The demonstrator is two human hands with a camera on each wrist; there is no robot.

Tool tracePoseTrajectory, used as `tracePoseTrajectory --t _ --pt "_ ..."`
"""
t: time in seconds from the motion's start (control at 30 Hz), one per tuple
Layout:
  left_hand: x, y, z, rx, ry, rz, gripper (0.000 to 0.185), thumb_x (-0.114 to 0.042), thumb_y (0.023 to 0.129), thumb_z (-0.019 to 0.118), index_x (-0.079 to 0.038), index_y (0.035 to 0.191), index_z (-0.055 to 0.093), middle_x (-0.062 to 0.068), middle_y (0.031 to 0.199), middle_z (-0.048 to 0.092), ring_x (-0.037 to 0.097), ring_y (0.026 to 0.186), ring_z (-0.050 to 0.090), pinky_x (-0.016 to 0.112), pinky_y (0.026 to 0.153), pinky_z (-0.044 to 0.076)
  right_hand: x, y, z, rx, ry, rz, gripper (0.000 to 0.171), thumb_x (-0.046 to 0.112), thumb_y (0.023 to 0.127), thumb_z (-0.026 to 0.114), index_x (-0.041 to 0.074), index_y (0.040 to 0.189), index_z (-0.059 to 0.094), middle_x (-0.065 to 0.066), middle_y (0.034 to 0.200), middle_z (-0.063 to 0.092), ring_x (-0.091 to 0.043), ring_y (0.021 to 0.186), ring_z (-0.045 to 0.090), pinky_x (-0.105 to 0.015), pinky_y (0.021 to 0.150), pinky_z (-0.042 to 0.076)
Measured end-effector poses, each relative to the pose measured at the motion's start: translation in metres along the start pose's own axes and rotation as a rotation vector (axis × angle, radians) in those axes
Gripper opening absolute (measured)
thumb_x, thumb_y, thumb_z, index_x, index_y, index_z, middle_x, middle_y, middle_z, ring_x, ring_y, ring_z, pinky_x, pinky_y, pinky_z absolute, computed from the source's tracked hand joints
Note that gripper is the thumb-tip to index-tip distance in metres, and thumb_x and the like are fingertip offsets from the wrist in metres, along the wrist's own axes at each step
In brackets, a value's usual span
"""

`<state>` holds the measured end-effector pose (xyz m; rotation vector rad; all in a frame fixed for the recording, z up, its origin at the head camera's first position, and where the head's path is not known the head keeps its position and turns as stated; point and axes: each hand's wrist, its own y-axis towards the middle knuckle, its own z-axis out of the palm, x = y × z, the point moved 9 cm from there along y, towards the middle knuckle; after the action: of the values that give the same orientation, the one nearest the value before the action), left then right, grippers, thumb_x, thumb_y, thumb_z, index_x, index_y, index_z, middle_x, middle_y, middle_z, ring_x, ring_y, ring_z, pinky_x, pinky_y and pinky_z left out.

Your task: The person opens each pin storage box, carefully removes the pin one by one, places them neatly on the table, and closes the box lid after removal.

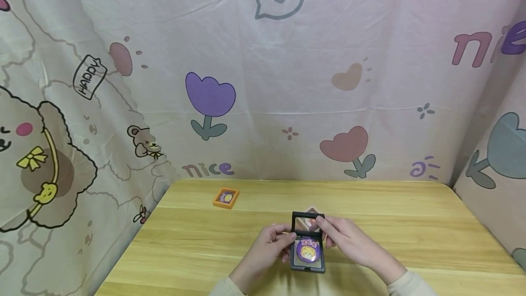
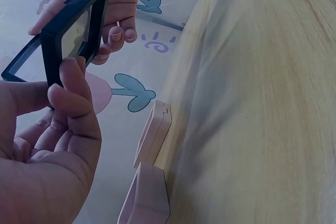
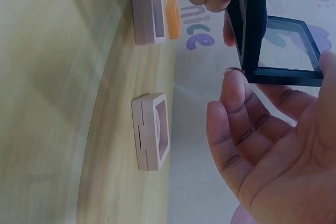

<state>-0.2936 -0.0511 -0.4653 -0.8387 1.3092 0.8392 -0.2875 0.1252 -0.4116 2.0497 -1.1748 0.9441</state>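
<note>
I hold the black case (image 1: 308, 269) above the surface (image 1: 181, 236), to the right of the orange case (image 1: 223, 205) and nearer to me than it. Both my hands are on it: my left hand (image 1: 269, 243) grips the side of the tray half, close to the hinge, and my right hand (image 1: 353, 239) pinches the far corner of the lid (image 1: 304, 214), which stands unfolded. A round purple badge (image 1: 308, 251) sits in the tray half. Two pink cases, one (image 2: 152, 135) and another (image 2: 144, 198), stand on the surface, also to the right of the orange case.

I judge the black case to be light, easily borne on fingertips, with a stiff rim that should keep its shape under a squeeze. The lid's window looks thin and clear; whether it is film or hard plastic I can't tell, but it would probably smudge or give if pressed in the middle. The hinge seems the frail part, so I would not twist one half against the other. The badge looks glossy and may be slippery; I can't see anything holding it down, so a tilt might let it slide. The best hold, I think, is on the dark rims: the tray's sides to steady it, the lid's outer corner to swing it.
</note>
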Motion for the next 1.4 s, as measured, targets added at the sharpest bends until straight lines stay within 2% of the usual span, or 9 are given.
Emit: tracePoseTrajectory --t 0.17,0.37,0.67,0.87,1.0,1.23,1.4 --pt "0.001 0.001 -0.002 -0.007 0.0 0.002 0.034 -0.013 0.105 0.066 0.012 0.13 0.066 -0.006 0.083 0.074 0.003 0.061 0.053 0.014 0.057 0.047 0.004 -0.001 0.0 -0.002 0.001 -0.023 0.036 0.03 0.117 0.043 0.011 0.126 0.072 0.003 0.085 0.068 -0.01 0.075 0.063 -0.025 0.062 0.052" --pt "0.003 0.001 -0.006 -0.037 -0.012 -0.003 0.034 -0.014 0.106 0.064 0.01 0.13 0.066 -0.004 0.085 0.076 0.002 0.06 0.051 0.014 0.056 0.045 0.012 -0.002 -0.001 -0.031 -0.028 -0.056 0.019 0.032 0.112 0.058 0.015 0.114 0.066 0.003 0.093 0.071 -0.008 0.08 0.067 -0.024 0.066 0.056" --pt "0.007 0.001 -0.014 -0.097 -0.027 -0.025 0.034 -0.016 0.107 0.064 0.007 0.131 0.066 -0.002 0.083 0.075 0.004 0.061 0.053 0.013 0.055 0.046 0.019 -0.007 -0.009 -0.125 -0.073 -0.049 0.035 0.035 0.104 0.072 0.011 0.127 0.062 0.004 0.096 0.068 0.001 0.08 0.063 -0.022 0.068 0.056" --pt "0.009 0.001 -0.017 -0.116 -0.026 -0.028 0.035 -0.017 0.106 0.065 0.007 0.133 0.066 -0.002 0.082 0.074 0.006 0.062 0.055 0.014 0.055 0.047 0.026 -0.01 -0.012 -0.166 -0.077 -0.072 0.03 0.033 0.101 0.076 0.015 0.116 0.058 0.005 0.096 0.066 0.001 0.081 0.062 -0.021 0.067 0.056" --pt "0.01 0.001 -0.018 -0.12 -0.027 -0.03 0.034 -0.017 0.106 0.065 0.006 0.132 0.066 -0.003 0.08 0.073 0.006 0.062 0.056 0.014 0.055 0.047 0.032 -0.012 -0.012 -0.182 -0.11 -0.102 0.027 0.033 0.099 0.079 0.016 0.11 0.062 0.007 0.097 0.068 0.002 0.083 0.062 -0.021 0.067 0.056" --pt "0.007 0.001 -0.017 -0.118 -0.025 -0.02 0.034 -0.016 0.107 0.065 0.007 0.131 0.066 -0.004 0.079 0.073 0.006 0.062 0.056 0.014 0.055 0.048 0.043 -0.014 -0.008 -0.205 -0.194 -0.167 0.024 0.035 0.096 0.083 0.02 0.11 0.07 0.01 0.103 0.073 -0.001 0.086 0.063 -0.023 0.069 0.054" --pt "0.006 0.002 -0.015 -0.108 -0.025 -0.011 0.034 -0.014 0.106 0.064 0.007 0.132 0.066 -0.003 0.08 0.074 0.005 0.06 0.056 0.014 0.054 0.049 0.044 -0.014 -0.005 -0.208 -0.236 -0.179 0.025 0.036 0.093 0.085 0.021 0.11 0.072 0.01 0.105 0.072 0.0 0.086 0.062 -0.023 0.07 0.054"
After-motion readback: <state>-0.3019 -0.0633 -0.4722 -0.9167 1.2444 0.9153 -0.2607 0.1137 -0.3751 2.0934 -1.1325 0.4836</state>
